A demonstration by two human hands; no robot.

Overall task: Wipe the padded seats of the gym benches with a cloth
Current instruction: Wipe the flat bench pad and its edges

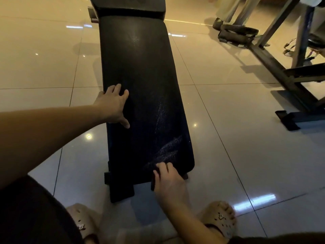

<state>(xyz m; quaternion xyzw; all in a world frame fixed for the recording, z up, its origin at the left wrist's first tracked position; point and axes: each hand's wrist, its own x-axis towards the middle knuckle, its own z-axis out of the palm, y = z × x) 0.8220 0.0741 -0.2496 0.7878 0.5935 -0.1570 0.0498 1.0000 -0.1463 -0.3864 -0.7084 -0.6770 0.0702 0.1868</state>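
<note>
The long black padded bench seat [140, 76] runs away from me over the glossy tiled floor [44, 59]. The left hand [112, 104] lies flat on the seat's left edge, arm straight, fingers spread. The right hand [168, 180], at the seat's near right corner, curls its fingers onto a dark cloth [167, 154] lying on the seat's near end.

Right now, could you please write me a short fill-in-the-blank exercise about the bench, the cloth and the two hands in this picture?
1. The right hand grips the ___ at the near end of the bench pad.
2. The left hand rests with straight fingers on the ___ edge of that pad.
3. The bench stands on a glossy floor laid with large ___.

Missing words: cloth; left; tiles.
</note>
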